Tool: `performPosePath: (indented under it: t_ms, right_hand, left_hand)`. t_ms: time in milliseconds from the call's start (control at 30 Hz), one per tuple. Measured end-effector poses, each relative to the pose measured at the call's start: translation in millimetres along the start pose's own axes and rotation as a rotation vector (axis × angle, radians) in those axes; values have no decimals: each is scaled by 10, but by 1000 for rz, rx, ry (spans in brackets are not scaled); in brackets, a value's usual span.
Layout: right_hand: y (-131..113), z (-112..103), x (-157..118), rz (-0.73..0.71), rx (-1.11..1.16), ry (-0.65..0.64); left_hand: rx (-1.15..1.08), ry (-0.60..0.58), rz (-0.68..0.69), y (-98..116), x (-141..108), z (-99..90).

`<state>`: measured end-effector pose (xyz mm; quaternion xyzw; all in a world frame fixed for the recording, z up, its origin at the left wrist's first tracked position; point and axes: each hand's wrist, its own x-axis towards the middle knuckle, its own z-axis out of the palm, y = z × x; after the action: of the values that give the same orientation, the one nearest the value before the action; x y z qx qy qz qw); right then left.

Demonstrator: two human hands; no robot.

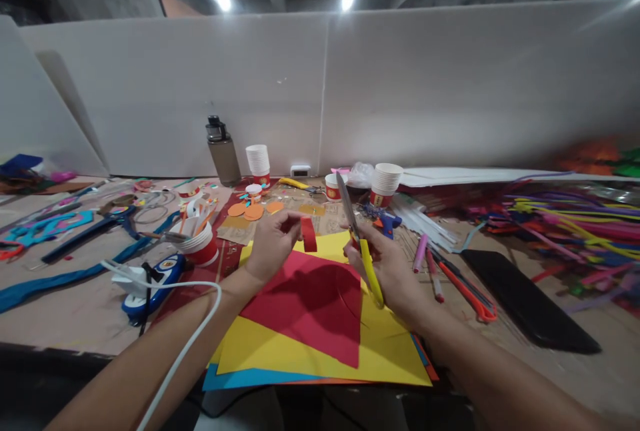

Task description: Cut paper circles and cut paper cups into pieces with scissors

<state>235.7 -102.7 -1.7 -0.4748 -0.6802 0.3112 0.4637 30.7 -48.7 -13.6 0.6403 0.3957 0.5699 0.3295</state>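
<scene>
My left hand (274, 242) pinches a small red paper strip (309, 234) between thumb and fingers. To its right, my right hand (383, 261) is closed around yellow-handled scissors (371, 271), whose blades point up and away from me, apart from the strip. Beneath both hands lies a large red sheet (320, 311) with a curved line near its right side. It rests on yellow paper (280, 351), with blue paper (260, 378) showing under the front edge.
Paper cups (195, 241) with sticks stand left, near a blue power strip (155, 291) whose white cable crosses my left forearm. A bottle (224, 158) and stacked cups (385, 181) stand behind. Rightward lie markers (421, 252), a black phone (527, 298) and colourful pipe cleaners (590, 224).
</scene>
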Motion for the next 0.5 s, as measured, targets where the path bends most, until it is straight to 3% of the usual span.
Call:
performPosePath:
  t_ms: [133,367,500]
  right_hand:
    - [-49,-58,101,-103,12,-26]
    - [-186,-9,308,-54,-71,-8]
    - [-203,63,376,-46,-81,-4]
  left_hand:
    - [-7,-30,-35,3,19,-2]
    - [-431,-218,-462,38,39,65]
    - [-504,-233,-590,17,34,86]
